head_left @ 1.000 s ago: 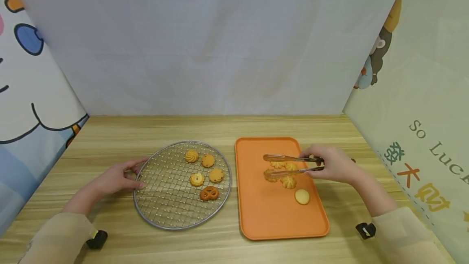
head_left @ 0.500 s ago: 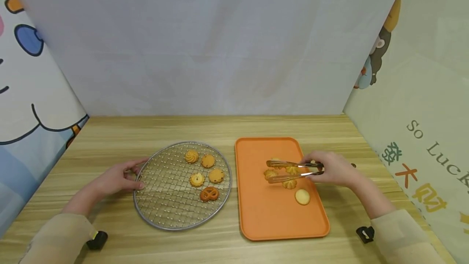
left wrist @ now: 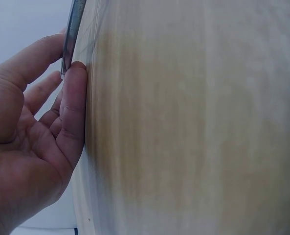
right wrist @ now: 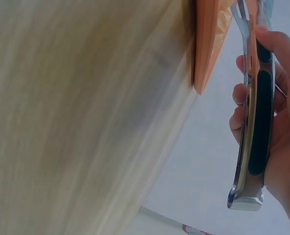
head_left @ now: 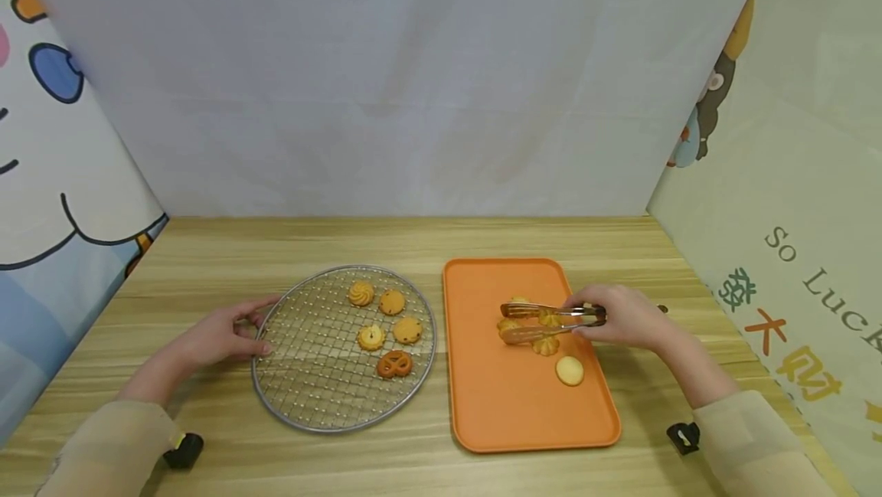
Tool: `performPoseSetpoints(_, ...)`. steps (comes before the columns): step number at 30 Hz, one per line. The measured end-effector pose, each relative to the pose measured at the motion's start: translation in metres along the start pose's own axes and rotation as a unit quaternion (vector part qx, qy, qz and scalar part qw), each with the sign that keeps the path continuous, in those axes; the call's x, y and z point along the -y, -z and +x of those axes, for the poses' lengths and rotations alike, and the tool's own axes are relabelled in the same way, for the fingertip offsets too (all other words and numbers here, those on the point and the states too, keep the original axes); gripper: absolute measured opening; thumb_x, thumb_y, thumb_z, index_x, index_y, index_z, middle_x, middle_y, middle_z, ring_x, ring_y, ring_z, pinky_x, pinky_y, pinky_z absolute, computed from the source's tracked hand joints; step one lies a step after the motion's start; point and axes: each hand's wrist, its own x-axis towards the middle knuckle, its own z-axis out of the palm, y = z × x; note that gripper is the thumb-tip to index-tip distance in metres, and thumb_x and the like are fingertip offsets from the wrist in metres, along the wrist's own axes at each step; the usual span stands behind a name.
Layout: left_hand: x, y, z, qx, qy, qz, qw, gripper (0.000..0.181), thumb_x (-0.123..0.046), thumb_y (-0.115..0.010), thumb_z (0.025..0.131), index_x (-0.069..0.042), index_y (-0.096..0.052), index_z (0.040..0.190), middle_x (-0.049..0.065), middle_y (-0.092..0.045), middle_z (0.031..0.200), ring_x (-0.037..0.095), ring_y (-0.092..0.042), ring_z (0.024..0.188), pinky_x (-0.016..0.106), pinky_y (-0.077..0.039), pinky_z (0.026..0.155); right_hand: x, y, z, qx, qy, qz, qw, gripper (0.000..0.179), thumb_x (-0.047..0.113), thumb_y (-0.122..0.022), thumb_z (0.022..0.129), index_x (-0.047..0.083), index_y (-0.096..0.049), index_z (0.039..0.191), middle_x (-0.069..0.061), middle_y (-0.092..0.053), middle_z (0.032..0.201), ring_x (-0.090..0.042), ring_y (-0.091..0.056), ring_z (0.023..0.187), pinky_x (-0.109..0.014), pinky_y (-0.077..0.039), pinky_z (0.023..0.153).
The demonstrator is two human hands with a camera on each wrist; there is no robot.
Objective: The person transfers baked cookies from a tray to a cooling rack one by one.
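My left hand (head_left: 217, 335) holds the left rim of a round wire cooling rack (head_left: 310, 374), thumb and fingers at its edge. On the rack's right half lie a swirl cookie (head_left: 361, 294), a pretzel-shaped cookie (head_left: 394, 364) and several others. With my right hand (head_left: 616, 315) I grip metal tongs (right wrist: 261, 122) by their dark-padded handle. Their arms stand apart, reaching left over several flower-shaped cookies (head_left: 547, 346) on an orange tray (head_left: 510, 413), partly covering them. I cannot tell whether the tips touch a cookie. A pale round cookie (head_left: 570, 371) lies nearer the tray's front.
Rack and tray stand side by side on a wooden table (head_left: 331, 470), a narrow gap between them. A plain pale cloth (head_left: 413, 99) hangs behind the table. Printed cloths flank it, a cartoon on the left and lettering (head_left: 785, 244) on the right.
The tongs have come down a little over the flower-shaped cookies, and their arms are slightly closer together. My left hand and the rack keep their place.
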Motion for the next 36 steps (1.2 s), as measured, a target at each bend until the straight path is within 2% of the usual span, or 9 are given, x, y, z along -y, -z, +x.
performPoseSetpoints(14,0.0013,-0.0009,0.0018,0.005,-0.011,-0.008,0.9999,0.088,-0.022,-0.078,0.076,-0.005,-0.029,0.147,0.022,-0.049,0.112,0.015,-0.061,0.074,0.026,-0.051,0.063,-0.0038,0.0001,0.0001,0.003,0.015,0.009,0.9998,0.025,0.025,-0.074,0.081,0.020,-0.069,0.105,0.005,-0.067,0.091,0.002,-0.046,0.059,-0.019,-0.040,0.053)
performPoseSetpoints(24,0.0029,0.0002,0.0017,0.001,-0.003,-0.004,1.0000,0.089,-0.022,-0.079,0.075,-0.006,-0.030,0.147,0.022,-0.048,0.112,0.017,-0.061,0.076,0.027,-0.052,0.064,-0.0044,-0.0001,0.0022,0.003,0.020,0.014,0.9997,0.026,0.025,-0.075,0.080,0.020,-0.070,0.105,0.006,-0.068,0.091,0.002,-0.046,0.059,-0.019,-0.041,0.053)
performPoseSetpoints(36,-0.0008,-0.0014,0.0002,0.003,-0.009,-0.011,0.9999,0.089,-0.019,-0.078,0.076,-0.004,-0.028,0.147,0.022,-0.049,0.113,0.016,-0.060,0.077,0.026,-0.051,0.065,0.0001,0.0046,0.0075,0.011,0.029,0.021,0.9993,0.024,0.025,-0.073,0.082,0.018,-0.070,0.105,0.004,-0.066,0.088,0.001,-0.043,0.058,-0.019,-0.038,0.051)
